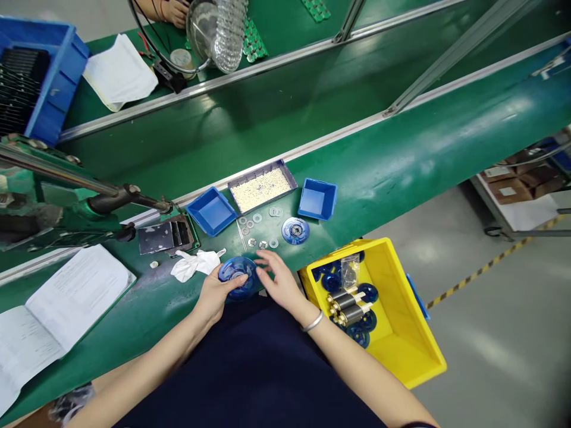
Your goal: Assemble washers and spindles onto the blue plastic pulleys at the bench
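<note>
The left hand (217, 297) cups a blue plastic disc (238, 277) on the green workbench (357, 202), while the open right hand (280, 280) sits just beside it, a silver bangle (312, 321) on its wrist. Ahead lie metal washers (273, 243) and a second blue disc (295, 230); to the right, a yellow bin (401, 309) holds metal cylinders (344, 301).

factory assembly line, green conveyor belt (379, 160), small blue bin (212, 211) (circuit boards (254, 38) opposite)

L hand (218, 295) curled, thumb on top; R hand (279, 280) splayed just beside it at 2 o'clock; L forearm (151, 362), R forearm (357, 368) angled in from 6 o'clock.
</note>
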